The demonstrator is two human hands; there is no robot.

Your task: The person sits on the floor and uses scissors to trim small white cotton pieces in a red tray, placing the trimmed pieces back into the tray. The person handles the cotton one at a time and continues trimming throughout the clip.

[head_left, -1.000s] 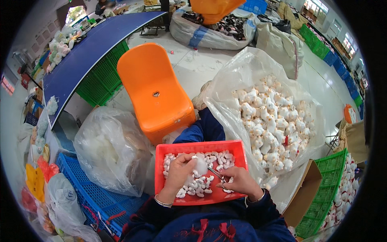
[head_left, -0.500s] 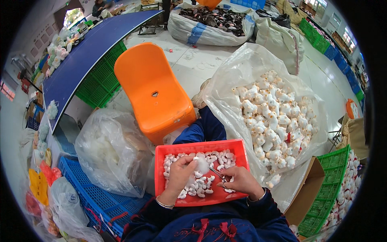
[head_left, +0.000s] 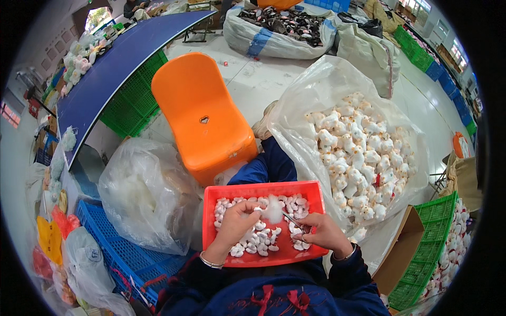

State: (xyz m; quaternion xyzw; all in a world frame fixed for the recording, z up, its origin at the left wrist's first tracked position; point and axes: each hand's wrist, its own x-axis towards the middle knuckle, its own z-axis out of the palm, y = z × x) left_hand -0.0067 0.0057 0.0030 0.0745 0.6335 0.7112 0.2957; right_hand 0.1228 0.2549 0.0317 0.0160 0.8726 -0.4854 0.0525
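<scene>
A red plastic tray [head_left: 211,194] rests across my lap, with many small white stuffed pieces [head_left: 256,242] spread in it. My left hand [head_left: 236,224] is over the tray's left half, its thumb and fingers pinched together; what lies between them is too small to make out. A tuft of white stuffing fluff [head_left: 273,209] hangs just right of those fingertips, at the tip of slim metal forceps [head_left: 292,220]. My right hand [head_left: 322,231] is closed around the forceps over the tray's right side, with a bit of red showing at its fingers.
An orange chair [head_left: 203,116] stands ahead. To its right, a large clear bag [head_left: 295,113] holds white plush bodies [head_left: 353,152]. At left are a bag of fluff [head_left: 142,197], a blue crate [head_left: 132,258] and a blue table [head_left: 126,52]. A green crate [head_left: 435,247] stands at right.
The fluff has moved slightly right, away from my left fingertips, and looks more drawn out. My right hand has shifted right and a little up with the forceps.
</scene>
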